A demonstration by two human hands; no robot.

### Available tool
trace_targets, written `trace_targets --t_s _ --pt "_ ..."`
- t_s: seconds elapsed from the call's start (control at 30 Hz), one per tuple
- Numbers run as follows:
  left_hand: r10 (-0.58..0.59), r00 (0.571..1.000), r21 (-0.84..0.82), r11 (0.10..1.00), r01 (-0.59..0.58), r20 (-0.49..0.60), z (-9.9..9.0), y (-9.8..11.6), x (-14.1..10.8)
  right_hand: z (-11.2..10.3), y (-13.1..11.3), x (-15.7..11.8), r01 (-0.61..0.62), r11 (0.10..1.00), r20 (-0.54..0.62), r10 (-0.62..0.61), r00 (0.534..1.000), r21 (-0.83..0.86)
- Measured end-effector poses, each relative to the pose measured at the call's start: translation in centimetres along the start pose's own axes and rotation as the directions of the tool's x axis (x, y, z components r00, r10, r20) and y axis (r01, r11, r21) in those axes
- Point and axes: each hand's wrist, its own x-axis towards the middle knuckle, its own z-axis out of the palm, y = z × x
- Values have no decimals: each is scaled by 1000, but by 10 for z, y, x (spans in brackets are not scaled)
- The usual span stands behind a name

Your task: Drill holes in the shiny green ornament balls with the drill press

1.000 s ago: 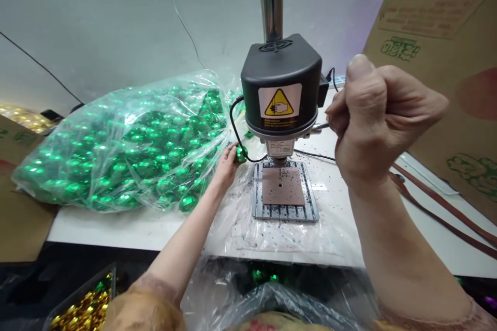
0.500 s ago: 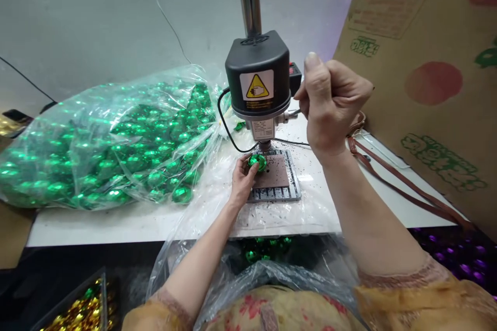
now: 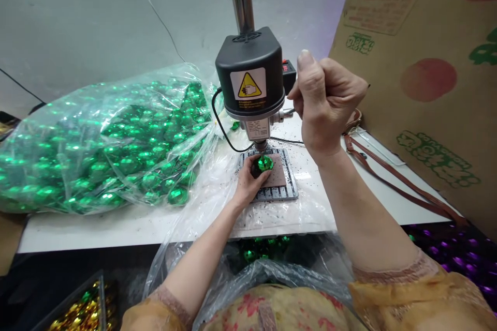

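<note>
Under the chuck of a small black drill press (image 3: 250,70), my left hand (image 3: 249,181) grips a shiny green faceted ball (image 3: 265,163) by its side. The ball is over the brown pad (image 3: 276,173) on the slotted metal base (image 3: 289,191), with dark shavings scattered around. My right hand (image 3: 324,103) is raised beside the press head, its fingers wrapped round the feed lever (image 3: 288,113); most of the lever is hidden by the fist.
A clear plastic bag (image 3: 97,139) full of green balls lies on the white table (image 3: 89,230). A large cardboard box (image 3: 423,129) and a brown strap (image 3: 404,186) are at the right. Gold balls (image 3: 75,315) sit below left, purple ones (image 3: 458,253) below right.
My left hand has brought the green ball slightly to the right, beneath the chuck, and turned it. The right hand keeps its grip on the lever. The whole view has shifted a little.
</note>
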Motion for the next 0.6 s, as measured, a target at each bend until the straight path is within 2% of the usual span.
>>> trace_targets --t_s 0.2,0.37,0.6 --pt "-10 1000 4 1000 10 27 0 2 -2 -7 -1 -11 21 1000 11 -21 1000 20" --pt "-4 1000 29 1000 3 20 -1 7 -3 -12 2 -28 131 991 -11 -131 991 23" --pt "18 1000 37 999 -19 7 -1 13 -5 -16 10 -38 203 979 -41 -204 978 -37"
